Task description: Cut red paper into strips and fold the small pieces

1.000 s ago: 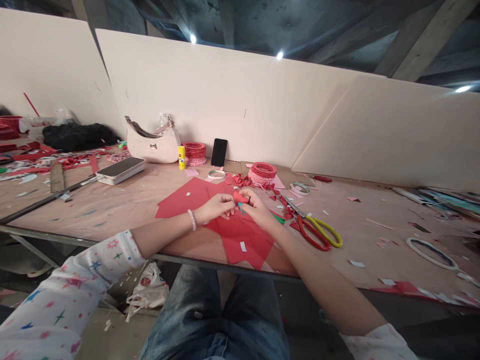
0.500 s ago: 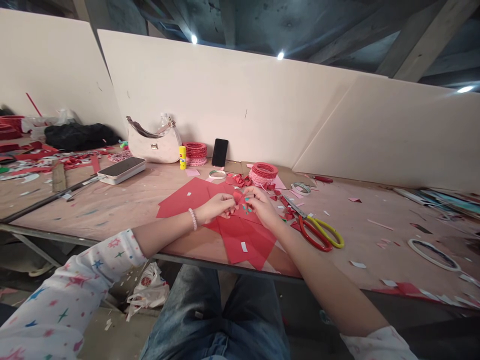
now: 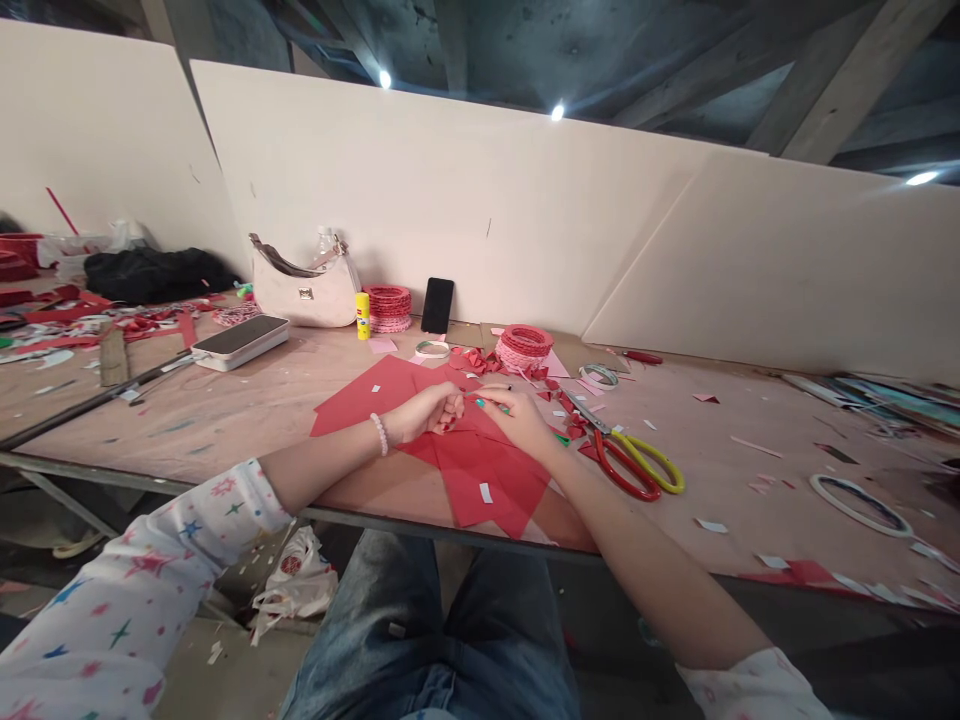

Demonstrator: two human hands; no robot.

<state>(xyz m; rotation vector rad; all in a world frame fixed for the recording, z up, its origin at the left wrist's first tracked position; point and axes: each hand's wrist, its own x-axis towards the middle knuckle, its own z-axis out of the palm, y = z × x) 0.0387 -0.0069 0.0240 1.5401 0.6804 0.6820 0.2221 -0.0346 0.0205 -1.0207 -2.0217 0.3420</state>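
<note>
My left hand [image 3: 431,413] is closed, its fingers curled around a small piece of red paper that is mostly hidden; only a little red shows at the fingertips. Close beside it, my right hand [image 3: 517,418] has its fingers stretched towards the left hand, with teal nail polish showing and nothing visible in them. Both hands are over overlapping red paper sheets [image 3: 491,485] near the table's front edge. Scissors [image 3: 630,460] with one red and one yellow handle lie to the right of my right hand. Small folded red paper pieces [image 3: 471,360] are scattered behind the hands.
Behind the hands stand a stack of red and pink rings [image 3: 525,345] and another stack [image 3: 390,308]. A yellow glue stick [image 3: 363,316], a cream handbag [image 3: 306,290] and a dark phone [image 3: 437,305] are along the wall. A tape roll [image 3: 598,376] lies right.
My hands have moved slightly apart. The red paper piece seen between both hands is now mostly hidden at my left hand, and my right fingers have straightened.
</note>
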